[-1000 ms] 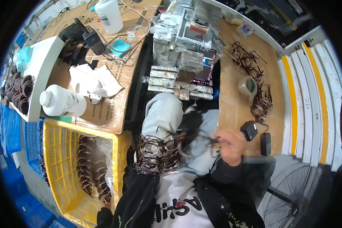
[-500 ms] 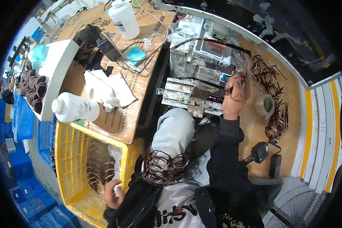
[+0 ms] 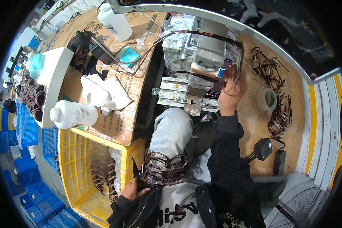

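Right of the yellow basket stands a metal machine; stacked spectacle frames lie by the left hand, grip unclear. The right hand pinches raised glasses before the machine; ideally, keep their temples clear.

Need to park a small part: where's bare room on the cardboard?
Right cardboard: bare between the right sleeve, tape roll and black adapter. Left cardboard: smaller patch between the nearer white bottle, white cloth and front corner. Crowded: metal fixture by the right hand, right rear under dark eyewear parts, back left around the farther bottle.
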The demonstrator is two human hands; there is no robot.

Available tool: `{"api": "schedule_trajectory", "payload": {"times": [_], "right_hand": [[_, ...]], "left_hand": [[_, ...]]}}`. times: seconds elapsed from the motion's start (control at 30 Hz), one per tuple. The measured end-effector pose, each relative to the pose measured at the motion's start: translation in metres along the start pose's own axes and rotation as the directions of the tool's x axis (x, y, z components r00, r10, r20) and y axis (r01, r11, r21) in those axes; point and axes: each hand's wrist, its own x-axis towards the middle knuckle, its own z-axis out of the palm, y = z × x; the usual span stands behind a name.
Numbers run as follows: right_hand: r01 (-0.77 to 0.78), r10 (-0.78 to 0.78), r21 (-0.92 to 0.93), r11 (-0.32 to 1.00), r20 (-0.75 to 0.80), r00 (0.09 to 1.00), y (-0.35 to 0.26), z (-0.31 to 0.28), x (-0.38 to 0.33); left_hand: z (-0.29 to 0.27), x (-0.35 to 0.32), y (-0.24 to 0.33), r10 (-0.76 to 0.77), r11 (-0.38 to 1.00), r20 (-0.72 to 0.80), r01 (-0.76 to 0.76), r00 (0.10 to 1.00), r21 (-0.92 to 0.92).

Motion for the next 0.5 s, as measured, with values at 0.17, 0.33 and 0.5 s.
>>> {"api": "schedule_trajectory", "payload": {"times": [0.17,0.33,0.5], "right_hand": [[0.017,0.0,0.097,0.995,-0.168,0.986,-0.042,-0.011,-0.025],[-0.101,0.128,0.112,0.989,-0.272,0.954,-0.086,-0.038,-0.054],[-0.197,0.172,-0.014,0.98,-0.429,0.887,-0.108,-0.061,-0.078]], "left_hand": [[0.007,0.025,0.013,-0.015,0.956,-0.117,0.049,0.993,0.29],[-0.001,0.047,0.005,0.402,0.912,-0.092,-0.391,0.911,0.12],[0.007,0.067,-0.006,0.482,0.84,-0.102,-0.492,0.87,-0.23]]}}
